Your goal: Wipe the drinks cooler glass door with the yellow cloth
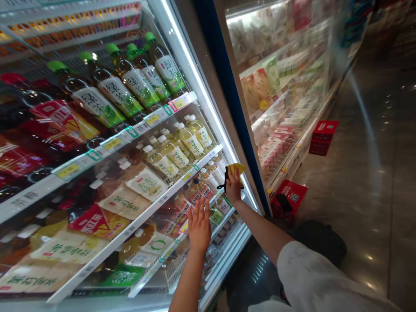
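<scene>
My right hand [233,190] is closed on a yellow and black cloth [238,168], beside the bright light strip [249,190] at the right edge of a lit drinks fridge [203,47]. Lower and to the left, my left hand [199,227] is held flat with its fingers stretched out, nothing in it. Behind it are a shelf edge and small bottles with pink labels [182,208]. Whether the left palm touches a glass surface, I cannot tell. Small pale-yellow drink bottles [177,151] stand on the shelf above my hands.
Green-capped tea bottles [117,89] and red-labelled bottles [58,112] fill the upper shelf. A dark blue post [227,82] divides this fridge from a second display case [279,95]. Red boxes [292,195] stand on the shiny floor [360,186], one with a dark phone-like object [284,202] on top.
</scene>
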Available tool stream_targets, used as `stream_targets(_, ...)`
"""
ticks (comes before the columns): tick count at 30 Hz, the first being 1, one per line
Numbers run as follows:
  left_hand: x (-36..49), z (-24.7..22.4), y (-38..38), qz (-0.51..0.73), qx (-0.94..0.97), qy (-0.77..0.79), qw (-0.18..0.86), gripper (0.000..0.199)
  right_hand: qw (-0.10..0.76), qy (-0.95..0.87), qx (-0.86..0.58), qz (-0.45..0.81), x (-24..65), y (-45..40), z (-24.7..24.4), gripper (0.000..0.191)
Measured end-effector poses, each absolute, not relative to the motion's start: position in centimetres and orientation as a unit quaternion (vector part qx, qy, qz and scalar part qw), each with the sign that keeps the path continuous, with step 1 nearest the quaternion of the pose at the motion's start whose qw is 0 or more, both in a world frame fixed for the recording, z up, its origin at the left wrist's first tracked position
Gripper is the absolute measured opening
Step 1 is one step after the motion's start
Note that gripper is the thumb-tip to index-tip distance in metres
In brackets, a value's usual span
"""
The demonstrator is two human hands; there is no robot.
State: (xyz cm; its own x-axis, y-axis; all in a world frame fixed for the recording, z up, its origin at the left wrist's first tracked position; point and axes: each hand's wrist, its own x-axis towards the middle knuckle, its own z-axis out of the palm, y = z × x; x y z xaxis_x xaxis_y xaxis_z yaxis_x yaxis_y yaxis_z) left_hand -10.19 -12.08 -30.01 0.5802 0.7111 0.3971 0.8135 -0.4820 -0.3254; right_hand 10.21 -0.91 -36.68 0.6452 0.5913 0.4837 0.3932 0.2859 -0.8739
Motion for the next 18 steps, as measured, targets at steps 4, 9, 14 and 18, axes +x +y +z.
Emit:
stream_targets(4, -9.6, -30.2, -11.4, -0.095, -0.856, -0.443, 0.25, 0.078, 0.688, -0.433, -0.577, 0.079, 11.8, 0.1, -35.7, 0.062)
stream_targets(9, -9.4, -30.7, -10.6, -0.09, -0.855, -0.452, 0.238, 0.078, 0.688, -0.412, -0.588, 0.11, 13.6, -0.1, -37.1, 0.069)
stream_targets(14, -9.8, -31.3, -10.2, -0.085, -0.852, -0.459, 0.239, 0.08, 0.695, -0.411, -0.578, 0.116, 14.5, 0.6, -37.4, 0.07)
stream_targets(18, -9.9, -31.5, -10.3, -0.081, -0.853, -0.459, 0.235, 0.079, 0.699, -0.419, -0.57, 0.107, 15.7, 1.4, -37.7, 0.065)
